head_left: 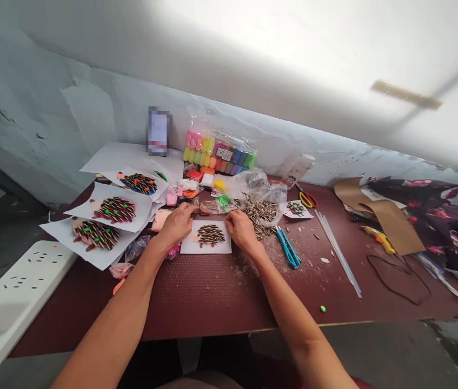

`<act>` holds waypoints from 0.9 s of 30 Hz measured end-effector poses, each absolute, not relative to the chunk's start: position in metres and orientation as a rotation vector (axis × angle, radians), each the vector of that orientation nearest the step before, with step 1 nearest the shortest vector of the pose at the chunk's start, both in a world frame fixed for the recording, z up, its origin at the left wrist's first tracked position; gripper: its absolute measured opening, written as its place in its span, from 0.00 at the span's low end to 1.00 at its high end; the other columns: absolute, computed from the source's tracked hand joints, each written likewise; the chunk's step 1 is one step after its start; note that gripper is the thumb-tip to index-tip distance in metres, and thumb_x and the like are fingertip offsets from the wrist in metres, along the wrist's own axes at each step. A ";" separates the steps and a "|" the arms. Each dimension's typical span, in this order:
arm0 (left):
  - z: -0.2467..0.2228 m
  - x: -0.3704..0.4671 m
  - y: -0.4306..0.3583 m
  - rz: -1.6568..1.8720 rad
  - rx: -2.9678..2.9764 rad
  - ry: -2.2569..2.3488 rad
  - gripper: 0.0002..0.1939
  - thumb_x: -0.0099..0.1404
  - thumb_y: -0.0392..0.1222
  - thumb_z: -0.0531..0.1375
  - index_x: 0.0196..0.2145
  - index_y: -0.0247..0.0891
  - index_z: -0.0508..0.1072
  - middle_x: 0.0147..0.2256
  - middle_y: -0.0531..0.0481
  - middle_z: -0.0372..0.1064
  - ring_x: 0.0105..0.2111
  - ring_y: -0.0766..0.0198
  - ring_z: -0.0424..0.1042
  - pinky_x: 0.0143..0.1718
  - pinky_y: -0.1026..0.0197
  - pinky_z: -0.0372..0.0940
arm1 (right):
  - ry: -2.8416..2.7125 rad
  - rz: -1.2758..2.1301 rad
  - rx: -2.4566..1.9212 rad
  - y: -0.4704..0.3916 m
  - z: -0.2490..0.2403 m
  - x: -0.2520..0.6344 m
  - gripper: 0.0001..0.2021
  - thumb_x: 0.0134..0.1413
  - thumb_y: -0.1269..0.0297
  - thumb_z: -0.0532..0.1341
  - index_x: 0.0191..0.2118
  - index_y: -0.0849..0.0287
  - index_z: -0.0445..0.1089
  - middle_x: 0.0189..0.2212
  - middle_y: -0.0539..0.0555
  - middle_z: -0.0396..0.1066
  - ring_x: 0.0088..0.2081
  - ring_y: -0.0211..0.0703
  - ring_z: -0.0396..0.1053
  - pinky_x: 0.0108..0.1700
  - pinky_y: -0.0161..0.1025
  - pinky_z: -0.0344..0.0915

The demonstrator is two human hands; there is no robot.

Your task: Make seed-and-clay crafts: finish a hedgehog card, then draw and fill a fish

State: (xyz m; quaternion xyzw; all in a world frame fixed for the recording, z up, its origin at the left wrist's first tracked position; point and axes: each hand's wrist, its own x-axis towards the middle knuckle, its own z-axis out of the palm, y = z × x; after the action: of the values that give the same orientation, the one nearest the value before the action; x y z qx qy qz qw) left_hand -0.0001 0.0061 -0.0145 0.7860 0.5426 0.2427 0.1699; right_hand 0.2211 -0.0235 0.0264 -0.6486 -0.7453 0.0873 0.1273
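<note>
- Hedgehog card point(206, 249), head view: lies flat on the counter point(196, 302) directly in front of you, between your two hands. Striped seeds form its spines; a pale face points left. This central position probably keeps the figure within reach of both hands.
- Left hand point(178, 224), head view: fingers curl inward at the card's upper left corner, beside a brown packet point(211, 207). The spacing is narrow; you cannot tell whether the fingertips pinch anything.
- Right hand point(241, 229), head view: fingers are drawn together at the upper right corner. Contact with card or packet cannot be confirmed.
- Supplies, head view: a seed pile point(261, 212) spills from a clear bag point(255, 181) beside your right hand, presumably for short reaches. A blue cutter point(288, 248) lies nearer you, blade retracted or hidden; you cannot tell which.
- Three hedgehog sheets point(115, 209), head view: overlap at your left, figures uncovered, likely so that their spines are not pressed.
- Phone point(158, 132), head view: leans upright against the wall point(103, 100), presumably for viewing. Its screen is pixelated.
- Markings, head view: the multicolored clay pack point(200, 158) carries a label point(224, 153) with print too small to read. You can read no brand.
</note>
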 end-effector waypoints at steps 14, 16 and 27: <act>-0.015 0.002 0.007 0.711 2.239 1.587 0.21 0.64 0.32 0.52 0.51 0.38 0.76 0.46 0.42 0.73 0.47 0.54 0.72 0.51 0.54 0.68 | -1.881 0.222 -2.012 -0.025 0.012 0.217 0.09 0.66 0.68 0.54 0.42 0.56 0.72 0.34 0.54 0.77 0.34 0.43 0.72 0.35 0.34 0.55; -0.015 0.003 0.007 0.716 2.244 1.590 0.21 0.63 0.31 0.52 0.51 0.38 0.76 0.45 0.42 0.73 0.47 0.54 0.72 0.52 0.54 0.68 | -1.885 0.219 -2.042 -0.026 0.013 0.216 0.09 0.66 0.67 0.54 0.42 0.56 0.73 0.34 0.54 0.77 0.34 0.43 0.72 0.35 0.34 0.55; -0.016 0.002 0.007 0.669 2.287 1.595 0.20 0.65 0.30 0.51 0.50 0.37 0.77 0.43 0.43 0.73 0.46 0.55 0.73 0.51 0.56 0.68 | -2.014 0.184 -1.875 -0.027 0.013 0.218 0.12 0.67 0.68 0.53 0.41 0.57 0.75 0.41 0.56 0.76 0.42 0.44 0.71 0.42 0.35 0.61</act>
State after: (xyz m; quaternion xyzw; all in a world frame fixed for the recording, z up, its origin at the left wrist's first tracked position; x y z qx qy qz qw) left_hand 0.0023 0.0069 -0.0158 0.7900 0.5511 0.2310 0.1368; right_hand 0.2180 -0.0269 0.0129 -0.6675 -0.7168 0.0656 0.1906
